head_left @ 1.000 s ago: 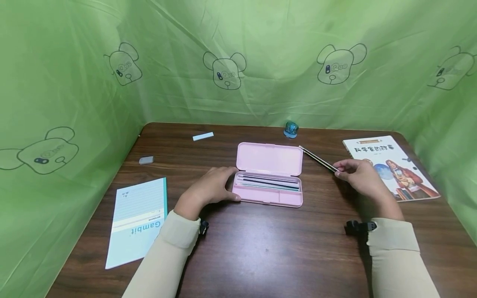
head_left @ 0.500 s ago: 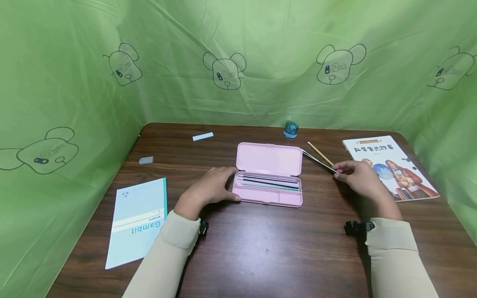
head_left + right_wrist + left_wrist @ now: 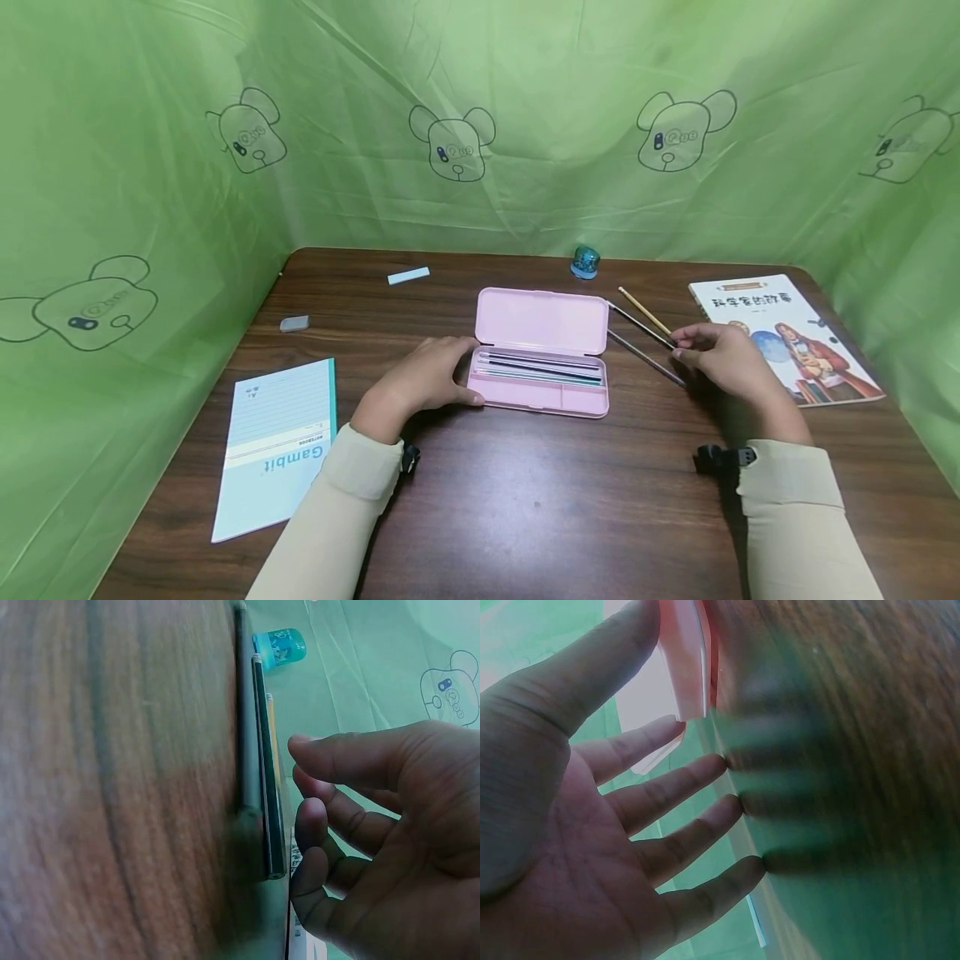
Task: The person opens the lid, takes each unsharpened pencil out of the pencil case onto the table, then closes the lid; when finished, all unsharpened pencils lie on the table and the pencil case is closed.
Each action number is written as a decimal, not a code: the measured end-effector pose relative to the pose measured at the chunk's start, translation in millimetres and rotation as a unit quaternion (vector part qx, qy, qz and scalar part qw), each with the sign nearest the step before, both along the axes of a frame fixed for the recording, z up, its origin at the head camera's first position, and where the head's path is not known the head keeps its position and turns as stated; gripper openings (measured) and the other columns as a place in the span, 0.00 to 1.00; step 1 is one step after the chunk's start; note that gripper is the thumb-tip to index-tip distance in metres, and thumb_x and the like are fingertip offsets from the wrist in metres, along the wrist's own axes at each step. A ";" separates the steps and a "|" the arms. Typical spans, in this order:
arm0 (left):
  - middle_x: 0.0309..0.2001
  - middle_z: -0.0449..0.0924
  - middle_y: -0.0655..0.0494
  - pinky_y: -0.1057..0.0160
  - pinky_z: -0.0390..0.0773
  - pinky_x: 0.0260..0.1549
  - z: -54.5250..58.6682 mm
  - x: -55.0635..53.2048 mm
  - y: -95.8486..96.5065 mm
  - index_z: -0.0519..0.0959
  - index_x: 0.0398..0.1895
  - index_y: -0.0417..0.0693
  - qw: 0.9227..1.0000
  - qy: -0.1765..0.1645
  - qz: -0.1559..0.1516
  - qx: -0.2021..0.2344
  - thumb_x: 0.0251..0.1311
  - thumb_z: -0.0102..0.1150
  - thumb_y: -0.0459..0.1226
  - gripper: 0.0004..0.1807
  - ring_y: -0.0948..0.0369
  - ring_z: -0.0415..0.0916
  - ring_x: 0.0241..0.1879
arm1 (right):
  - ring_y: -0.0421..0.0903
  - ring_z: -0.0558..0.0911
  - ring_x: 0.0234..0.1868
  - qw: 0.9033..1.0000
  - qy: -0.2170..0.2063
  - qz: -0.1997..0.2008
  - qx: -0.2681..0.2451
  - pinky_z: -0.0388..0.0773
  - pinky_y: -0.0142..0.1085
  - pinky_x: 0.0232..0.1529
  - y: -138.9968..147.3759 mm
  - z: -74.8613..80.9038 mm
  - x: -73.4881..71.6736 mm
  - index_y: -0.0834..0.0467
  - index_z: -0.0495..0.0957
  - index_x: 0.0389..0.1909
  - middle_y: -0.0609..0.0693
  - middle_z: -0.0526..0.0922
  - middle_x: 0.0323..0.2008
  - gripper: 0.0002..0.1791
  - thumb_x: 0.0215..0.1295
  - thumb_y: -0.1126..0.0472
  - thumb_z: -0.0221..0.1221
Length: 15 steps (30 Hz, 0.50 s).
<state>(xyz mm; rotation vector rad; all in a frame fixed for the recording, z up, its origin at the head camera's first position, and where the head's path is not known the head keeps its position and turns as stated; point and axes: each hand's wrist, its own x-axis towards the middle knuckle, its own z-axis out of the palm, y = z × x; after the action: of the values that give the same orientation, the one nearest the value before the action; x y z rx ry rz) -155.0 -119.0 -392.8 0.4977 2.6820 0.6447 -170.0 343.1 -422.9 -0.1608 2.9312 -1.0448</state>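
My left hand rests at the left end of an open pink pencil case, thumb at its front corner and fingers spread behind. In the left wrist view those fingers are straight, with the thumb against the case. Several pencils lie inside the long compartment. Right of the case, my right hand hovers beside the near ends of a yellow pencil and a dark pencil. Another dark pencil lies closer to me. The right wrist view shows loosely bent fingers apart from the pencils.
A blue sharpener stands at the back edge. A white strip and a grey eraser lie at the back left. At left is a notebook, at right a picture-covered book. Green cloth walls the table.
The pencils at my right hand, bunched together a second ago, have spread apart. The yellow one lies to the back, and one dark pencil has come nearer to me. My left hand stays put.
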 end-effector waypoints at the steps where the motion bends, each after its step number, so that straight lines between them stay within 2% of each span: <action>1: 0.79 0.76 0.44 0.42 0.69 0.83 0.3 0.2 0.1 0.72 0.82 0.48 1.000 -0.001 0.001 0.000 0.61 0.85 0.50 0.49 0.44 0.70 0.81 | 0.30 0.81 0.35 1.000 0.002 0.001 0.000 0.75 0.24 0.37 0.1 0.1 0.1 0.67 0.89 0.55 0.63 0.93 0.44 0.13 0.75 0.65 0.71; 10: 0.79 0.77 0.45 0.43 0.69 0.83 0.0 0.1 0.3 0.72 0.82 0.49 1.000 -0.002 0.002 -0.001 0.62 0.85 0.50 0.48 0.44 0.70 0.80 | 0.30 0.80 0.32 1.000 0.000 0.004 0.000 0.76 0.26 0.36 -2.4 2.7 0.3 0.67 0.89 0.55 0.62 0.93 0.44 0.13 0.75 0.64 0.71; 15: 0.78 0.77 0.45 0.43 0.70 0.82 -1.2 -0.5 -0.1 0.73 0.82 0.49 1.000 -0.002 0.002 -0.001 0.61 0.85 0.50 0.48 0.44 0.71 0.80 | 0.30 0.80 0.35 1.000 -0.001 -0.001 -0.004 0.75 0.27 0.38 -9.9 7.9 2.0 0.63 0.90 0.56 0.59 0.94 0.45 0.14 0.75 0.61 0.72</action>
<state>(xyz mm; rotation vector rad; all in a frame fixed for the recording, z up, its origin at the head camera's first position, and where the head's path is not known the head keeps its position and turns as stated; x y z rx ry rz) -155.5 -119.1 -394.0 0.4901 2.6805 0.6427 -168.0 333.2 -414.9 -0.1569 2.9263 -1.0559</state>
